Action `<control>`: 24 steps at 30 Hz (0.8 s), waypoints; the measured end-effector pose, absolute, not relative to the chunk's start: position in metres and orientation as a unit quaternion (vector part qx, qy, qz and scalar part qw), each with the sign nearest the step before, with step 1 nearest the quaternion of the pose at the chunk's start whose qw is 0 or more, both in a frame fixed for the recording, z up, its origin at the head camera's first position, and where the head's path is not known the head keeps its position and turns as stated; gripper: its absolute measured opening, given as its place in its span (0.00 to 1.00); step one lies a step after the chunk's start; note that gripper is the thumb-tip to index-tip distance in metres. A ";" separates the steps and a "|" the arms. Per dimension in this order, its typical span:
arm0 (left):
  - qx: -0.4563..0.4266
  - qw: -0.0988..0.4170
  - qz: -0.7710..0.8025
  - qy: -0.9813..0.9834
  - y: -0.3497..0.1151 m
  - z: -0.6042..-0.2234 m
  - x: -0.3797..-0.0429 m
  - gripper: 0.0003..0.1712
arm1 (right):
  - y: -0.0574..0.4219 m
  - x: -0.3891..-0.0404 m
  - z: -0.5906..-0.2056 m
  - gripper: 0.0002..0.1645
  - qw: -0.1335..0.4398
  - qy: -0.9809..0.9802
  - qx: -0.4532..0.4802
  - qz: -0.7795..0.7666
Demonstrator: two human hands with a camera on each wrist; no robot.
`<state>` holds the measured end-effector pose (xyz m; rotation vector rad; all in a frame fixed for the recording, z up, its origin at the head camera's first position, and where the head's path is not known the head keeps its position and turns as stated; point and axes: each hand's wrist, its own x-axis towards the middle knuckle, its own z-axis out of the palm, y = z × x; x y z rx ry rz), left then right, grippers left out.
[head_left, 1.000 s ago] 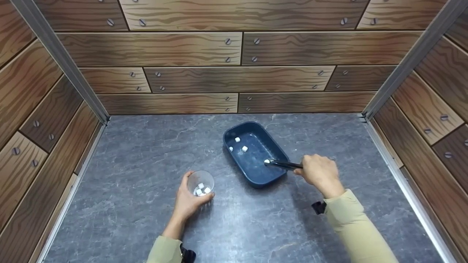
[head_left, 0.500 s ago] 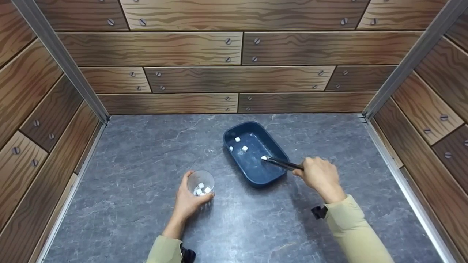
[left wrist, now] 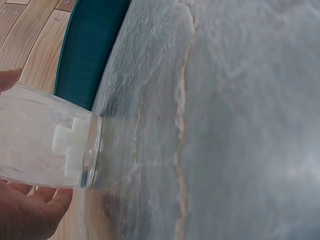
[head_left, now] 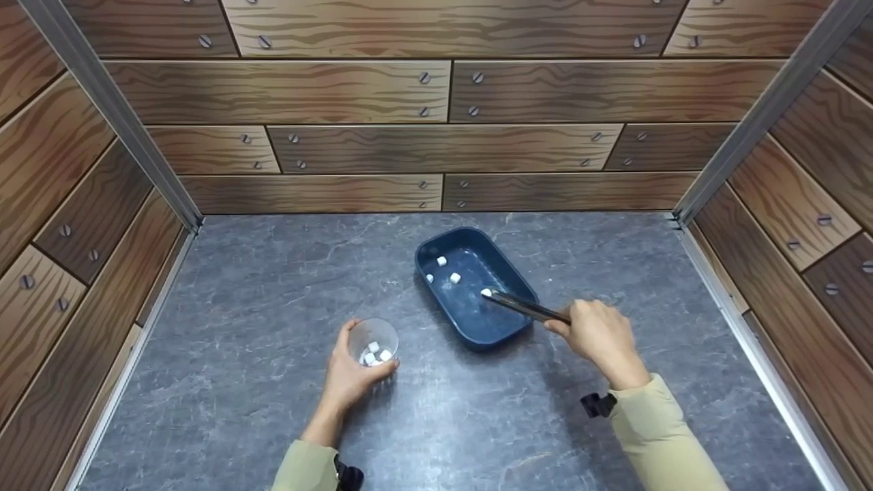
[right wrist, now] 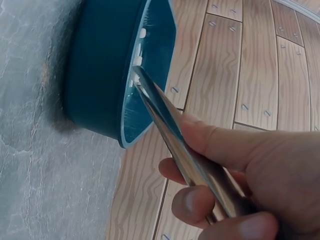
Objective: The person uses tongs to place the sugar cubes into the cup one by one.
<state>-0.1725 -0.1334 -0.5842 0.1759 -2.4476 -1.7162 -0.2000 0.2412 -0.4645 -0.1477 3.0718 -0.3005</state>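
My left hand [head_left: 349, 375] holds a clear cup [head_left: 383, 332] that stands on the grey surface, thumb on one side and fingers on the other. Several white cubes [left wrist: 75, 137] lie at the cup's bottom. In my right hand [head_left: 600, 337] is a pair of shiny metal tongs [right wrist: 172, 135], gripped between thumb and curled fingers. The tips of the tongs reach over the rim into a dark blue rectangular tub [head_left: 470, 331], with a white cube [head_left: 486, 293] at them. Farther back in the tub lie a few more white cubes [head_left: 455, 278].
The grey marbled surface [head_left: 273, 286] carries the cup and tub. Wood-patterned panels [head_left: 354, 146] enclose it at the back and both sides, with metal strips [head_left: 743, 327] along the side edges. The tub stands back and right of the cup.
The tong tips have shifted slightly left and toward the back inside the tub, with the white cube at them. My right hand has lowered a little in view. My left hand keeps still.
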 end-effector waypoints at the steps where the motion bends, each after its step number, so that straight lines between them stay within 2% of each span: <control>1: 0.059 0.073 -0.571 -0.815 -0.133 -0.584 -0.173 0.59 | 0.241 -0.199 -0.464 0.17 0.027 0.993 -0.048 -0.103; 6: 0.063 0.070 -0.569 -0.817 -0.133 -0.584 -0.173 0.59 | 0.242 -0.195 -0.461 0.19 0.031 0.990 -0.051 -0.131; 14: 0.056 0.065 -0.560 -0.824 -0.133 -0.583 -0.173 0.59 | 0.234 -0.188 -0.451 0.28 0.027 0.985 -0.057 -0.159; 24: 0.056 0.073 -0.558 -0.825 -0.134 -0.583 -0.173 0.59 | 0.207 -0.175 -0.445 0.20 -0.016 0.980 -0.120 -0.158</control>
